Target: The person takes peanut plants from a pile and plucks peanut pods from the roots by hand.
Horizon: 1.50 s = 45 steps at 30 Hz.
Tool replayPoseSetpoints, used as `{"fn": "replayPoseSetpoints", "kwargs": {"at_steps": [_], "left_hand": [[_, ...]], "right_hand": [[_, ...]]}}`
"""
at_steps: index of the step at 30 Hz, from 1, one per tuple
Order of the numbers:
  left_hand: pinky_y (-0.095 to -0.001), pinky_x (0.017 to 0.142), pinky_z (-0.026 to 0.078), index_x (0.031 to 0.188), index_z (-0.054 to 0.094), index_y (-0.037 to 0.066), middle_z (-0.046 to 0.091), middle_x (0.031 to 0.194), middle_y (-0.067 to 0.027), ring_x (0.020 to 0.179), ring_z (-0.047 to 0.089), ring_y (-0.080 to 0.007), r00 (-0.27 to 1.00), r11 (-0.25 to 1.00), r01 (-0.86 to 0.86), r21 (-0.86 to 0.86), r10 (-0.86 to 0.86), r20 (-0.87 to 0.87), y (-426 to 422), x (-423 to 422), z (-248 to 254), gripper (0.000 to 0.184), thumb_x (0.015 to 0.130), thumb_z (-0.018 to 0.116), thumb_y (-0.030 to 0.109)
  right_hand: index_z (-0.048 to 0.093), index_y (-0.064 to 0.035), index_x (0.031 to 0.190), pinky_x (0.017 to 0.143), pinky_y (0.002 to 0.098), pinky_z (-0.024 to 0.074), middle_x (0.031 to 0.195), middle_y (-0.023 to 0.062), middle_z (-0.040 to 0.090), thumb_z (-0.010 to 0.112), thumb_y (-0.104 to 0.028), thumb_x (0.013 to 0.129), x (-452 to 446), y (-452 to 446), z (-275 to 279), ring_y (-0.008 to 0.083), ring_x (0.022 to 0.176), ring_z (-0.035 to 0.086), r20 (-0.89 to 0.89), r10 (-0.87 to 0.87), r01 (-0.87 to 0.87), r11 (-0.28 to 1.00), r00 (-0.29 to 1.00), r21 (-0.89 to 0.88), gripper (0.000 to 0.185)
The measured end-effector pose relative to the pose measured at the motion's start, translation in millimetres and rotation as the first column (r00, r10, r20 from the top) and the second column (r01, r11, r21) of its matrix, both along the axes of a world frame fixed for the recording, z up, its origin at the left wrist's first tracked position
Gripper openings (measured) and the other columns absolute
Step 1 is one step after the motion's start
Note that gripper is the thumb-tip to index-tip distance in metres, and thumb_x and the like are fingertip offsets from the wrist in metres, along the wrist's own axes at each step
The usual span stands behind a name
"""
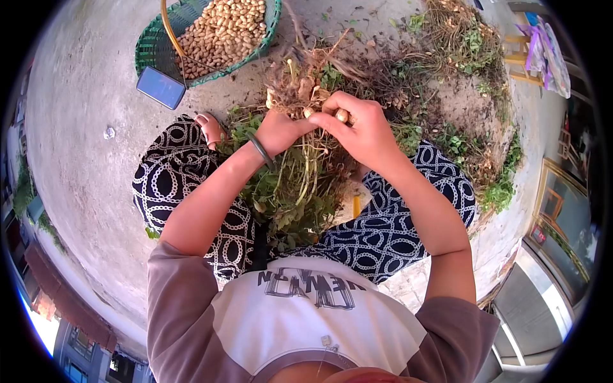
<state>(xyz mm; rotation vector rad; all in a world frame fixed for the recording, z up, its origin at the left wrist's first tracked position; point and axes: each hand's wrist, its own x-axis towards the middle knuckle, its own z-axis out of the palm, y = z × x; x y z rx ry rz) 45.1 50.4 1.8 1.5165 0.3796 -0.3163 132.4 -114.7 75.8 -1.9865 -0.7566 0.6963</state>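
A bunch of uprooted peanut plants [306, 169] lies between my knees, its leaves toward me and its tangled roots pointing away. My left hand [284, 131], with a bangle at the wrist, is wrapped round the stems just below the roots. My right hand [361, 131] is closed at the right side of the roots, thumb and fingers pinched on peanut pods. One pale pod [342, 115] shows between its fingers, and another [308, 112] sits by the thumb tip. Parts of the roots are hidden behind both hands.
A green basket [148, 48] with a tall handle holds many peanuts [223, 32] at the upper left. A phone [160, 87] leans by its rim. More plants [466, 48] and loose soil lie at the upper right. Furniture and a framed panel [562, 217] stand at the far right.
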Motion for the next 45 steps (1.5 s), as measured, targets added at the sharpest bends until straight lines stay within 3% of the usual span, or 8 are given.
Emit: {"fn": "replayPoseSetpoints", "kwargs": {"at_steps": [6,10,16,21,28,37,41,45], "left_hand": [[-0.0320,0.084,0.050,0.114,0.064,0.002,0.069,0.105,-0.0075,0.093,0.062,-0.0129,0.985,0.992,0.066,0.111,-0.083,0.152,-4,-4,-4,0.035,0.083,0.071,0.017],[-0.0296,0.074,0.049,0.107,0.068,0.001,0.069,0.092,-0.0049,0.083,0.059,-0.0095,0.998,0.998,0.037,-0.055,-0.040,-0.049,-3,4,24,0.036,0.083,0.073,0.027],[-0.0302,0.089,0.047,0.120,0.062,0.002,0.067,0.111,-0.0043,0.098,0.059,-0.0119,0.968,0.977,0.102,-0.189,-0.141,-0.206,2,11,45,0.044,0.084,0.075,0.022],[-0.0298,0.089,0.047,0.121,0.060,0.003,0.065,0.111,-0.0040,0.098,0.057,-0.0114,0.964,0.952,0.183,-0.245,-0.223,-0.148,-1,8,45,0.047,0.082,0.077,0.023],[-0.0311,0.091,0.048,0.119,0.059,0.004,0.064,0.112,-0.0050,0.100,0.058,-0.0124,0.936,0.936,0.332,-0.118,-0.342,-0.078,-6,5,29,0.048,0.079,0.079,0.020],[-0.0306,0.087,0.048,0.126,0.057,0.003,0.065,0.114,-0.0051,0.099,0.058,-0.0122,0.973,0.996,0.082,-0.031,-0.087,-0.214,3,12,34,0.045,0.086,0.070,0.020],[-0.0309,0.094,0.045,0.127,0.055,0.000,0.063,0.118,-0.0068,0.103,0.058,-0.0137,0.992,0.968,-0.028,-0.248,-0.004,-0.128,-1,3,25,0.048,0.087,0.070,0.020],[-0.0329,0.097,0.044,0.129,0.054,0.000,0.063,0.121,-0.0078,0.107,0.059,-0.0158,0.993,0.897,-0.110,-0.427,0.086,-0.076,5,6,24,0.050,0.089,0.070,0.024]], "right_hand": [[0.064,-0.0009,0.091,0.047,0.0344,0.0394,0.057,0.0094,0.054,0.067,-0.021,0.088,-6,-1,-6,0.0211,0.047,0.050,0.265,0.060,-0.051,0.998,0.962,-0.042,0.020],[0.063,-0.0020,0.100,0.046,0.0277,0.0356,0.053,0.0023,0.045,0.059,-0.022,0.093,16,-12,18,0.0090,0.048,0.042,-0.157,0.230,-0.243,0.967,0.961,-0.074,0.021],[0.061,0.0054,0.094,0.041,0.0231,0.0286,0.061,0.0014,0.052,0.051,-0.022,0.098,33,-23,22,0.0072,0.050,0.044,-0.768,0.207,0.269,0.855,0.606,0.443,0.029],[0.069,-0.0018,0.093,0.048,0.0289,0.0422,0.069,0.0081,0.067,0.059,-0.024,0.093,19,-9,2,0.0142,0.053,0.057,0.037,-0.044,0.038,0.989,0.998,0.145,0.024],[0.068,-0.0167,0.102,0.054,0.0377,0.0502,0.064,0.0094,0.065,0.061,-0.022,0.085,9,-11,1,0.0275,0.058,0.065,0.446,0.260,-0.166,0.957,0.856,-0.239,0.020],[0.049,-0.0066,0.090,0.044,0.0348,0.0459,0.064,0.0072,0.064,0.060,-0.023,0.093,13,-11,1,0.0261,0.053,0.064,0.543,-0.052,0.135,0.984,0.838,-0.115,0.020],[0.055,0.0012,0.098,0.050,0.0295,0.0438,0.068,0.0099,0.064,0.059,-0.022,0.096,44,-24,17,0.0144,0.051,0.055,-0.563,-0.140,0.287,0.941,0.814,0.182,0.024],[0.054,-0.0045,0.095,0.050,0.0348,0.0448,0.070,0.0102,0.066,0.061,-0.023,0.092,28,-21,3,0.0256,0.052,0.061,0.111,0.103,-0.109,0.993,0.988,0.050,0.020]]}}
